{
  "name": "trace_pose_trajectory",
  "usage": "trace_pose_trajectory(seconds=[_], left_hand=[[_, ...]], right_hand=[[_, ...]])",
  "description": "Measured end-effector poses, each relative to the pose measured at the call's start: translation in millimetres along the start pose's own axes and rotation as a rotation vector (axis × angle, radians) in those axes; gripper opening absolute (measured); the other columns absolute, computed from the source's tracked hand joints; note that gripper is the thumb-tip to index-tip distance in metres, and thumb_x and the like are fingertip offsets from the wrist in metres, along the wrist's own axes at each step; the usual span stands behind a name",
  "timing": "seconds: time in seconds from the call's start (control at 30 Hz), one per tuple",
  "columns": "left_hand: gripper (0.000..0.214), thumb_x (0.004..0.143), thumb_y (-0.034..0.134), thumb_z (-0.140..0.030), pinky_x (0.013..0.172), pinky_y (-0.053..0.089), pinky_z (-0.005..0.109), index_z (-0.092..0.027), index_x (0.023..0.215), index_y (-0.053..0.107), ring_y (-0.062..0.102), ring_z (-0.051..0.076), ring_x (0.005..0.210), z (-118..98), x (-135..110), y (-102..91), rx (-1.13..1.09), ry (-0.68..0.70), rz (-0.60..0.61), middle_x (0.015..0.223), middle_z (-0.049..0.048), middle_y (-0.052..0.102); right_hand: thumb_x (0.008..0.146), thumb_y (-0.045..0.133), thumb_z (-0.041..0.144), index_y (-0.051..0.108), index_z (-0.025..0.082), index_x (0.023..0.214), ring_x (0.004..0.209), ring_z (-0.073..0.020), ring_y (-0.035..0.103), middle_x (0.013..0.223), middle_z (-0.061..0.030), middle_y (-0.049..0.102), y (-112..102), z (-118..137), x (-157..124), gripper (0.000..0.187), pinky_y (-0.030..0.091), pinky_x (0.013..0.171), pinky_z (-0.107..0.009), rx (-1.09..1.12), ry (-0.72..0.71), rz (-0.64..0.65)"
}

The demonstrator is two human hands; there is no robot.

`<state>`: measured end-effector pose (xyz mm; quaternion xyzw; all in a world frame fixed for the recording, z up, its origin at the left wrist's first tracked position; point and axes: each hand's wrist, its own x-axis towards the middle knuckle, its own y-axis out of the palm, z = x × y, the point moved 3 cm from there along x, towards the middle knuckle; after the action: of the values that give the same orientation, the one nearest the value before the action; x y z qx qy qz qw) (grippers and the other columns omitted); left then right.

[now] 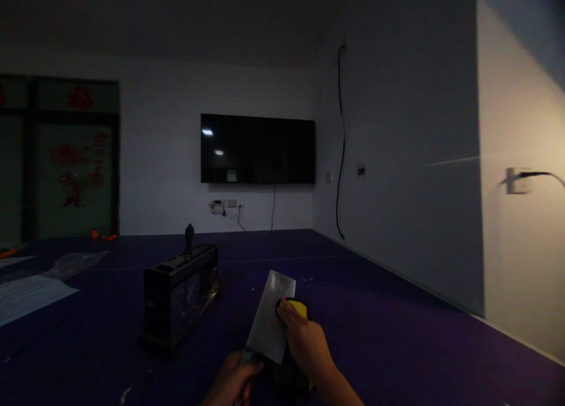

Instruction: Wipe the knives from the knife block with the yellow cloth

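Note:
A cleaver [270, 320] with a broad, shiny rectangular blade is held tilted over the purple tabletop, blade pointing away from me. My left hand [233, 378] is closed around its handle at the bottom. On the blade's right side, my right hand [306, 342] grips a yellow-and-black object [298, 308], its exact kind unclear, and the fingertips rest by the blade's edge. Dark parts beneath my right hand are hard to make out in the dim light. To the left stands a dark knife block [180, 297] with one black handle [189, 241] upright in it.
Paper sheets [33, 297] and clear plastic film [75, 265] lie on the purple surface [397, 329] at left. Small orange items [109, 238] sit near the far edge. A television [258, 150] hangs on the back wall, and a wall [410, 159] borders the right side.

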<state>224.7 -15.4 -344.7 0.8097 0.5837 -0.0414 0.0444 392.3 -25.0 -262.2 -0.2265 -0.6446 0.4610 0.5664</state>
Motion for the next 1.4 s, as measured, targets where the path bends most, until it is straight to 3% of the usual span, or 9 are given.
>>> trace_pose_trajectory(seconds=[0.23,0.57,0.77,0.97,1.2,1.4], left_hand=[[0.04,0.055,0.06,-0.055,0.033,0.02,0.018,-0.017,0.064,0.052,0.03,0.005,0.027,1,2,1.9,0.023,0.059,-0.078,0.033,-0.0089,0.036],[0.028,0.063,0.06,-0.042,0.033,0.022,0.016,-0.019,0.075,0.05,0.032,0.005,0.025,-7,-4,4.2,0.034,-0.027,0.0,0.034,-0.0101,0.041],[0.03,0.064,0.061,-0.039,0.032,0.021,0.017,-0.021,0.081,0.044,0.029,0.007,0.022,10,10,2.0,0.11,-0.16,-0.116,0.031,-0.0114,0.04],[0.033,0.064,0.06,-0.04,0.032,0.02,0.019,-0.02,0.082,0.042,0.027,0.007,0.022,14,17,1.3,0.14,-0.115,-0.058,0.03,-0.0122,0.038],[0.036,0.062,0.062,-0.043,0.034,0.02,0.019,-0.02,0.082,0.043,0.029,0.007,0.024,9,12,2.5,0.155,-0.117,-0.089,0.031,-0.0121,0.037],[0.027,0.063,0.059,-0.042,0.033,0.02,0.019,-0.02,0.073,0.047,0.029,0.007,0.024,4,10,2.4,0.152,-0.107,-0.087,0.03,-0.0102,0.037]], right_hand=[[0.076,0.037,0.004,0.058,0.025,0.115,0.089,-0.0155,0.064,0.128,-0.0037,0.051,3,10,-3,0.049,0.05,0.076,-0.023,0.033,-0.08,-0.013],[0.077,0.033,0.005,0.05,0.026,0.122,0.086,-0.0139,0.065,0.136,-0.0008,0.04,-1,-10,2,0.054,0.051,0.072,-0.023,0.007,0.051,-0.022],[0.076,0.031,0.003,0.042,0.026,0.129,0.098,-0.014,0.06,0.139,0.0001,0.036,-4,-26,2,0.058,0.05,0.079,-0.025,0.036,0.153,-0.112],[0.075,0.031,0.001,0.034,0.029,0.133,0.103,-0.0139,0.058,0.141,0.0003,0.034,1,-34,3,0.065,0.048,0.082,-0.025,0.065,0.184,-0.142],[0.075,0.03,0.001,0.035,0.025,0.133,0.104,-0.0138,0.057,0.142,-0.0012,0.032,-2,-32,4,0.063,0.049,0.079,-0.023,0.09,0.175,-0.126],[0.072,0.031,0.0,0.042,0.024,0.129,0.097,-0.0143,0.061,0.14,-0.003,0.034,-3,-14,2,0.063,0.051,0.076,-0.025,0.06,0.1,-0.04]])
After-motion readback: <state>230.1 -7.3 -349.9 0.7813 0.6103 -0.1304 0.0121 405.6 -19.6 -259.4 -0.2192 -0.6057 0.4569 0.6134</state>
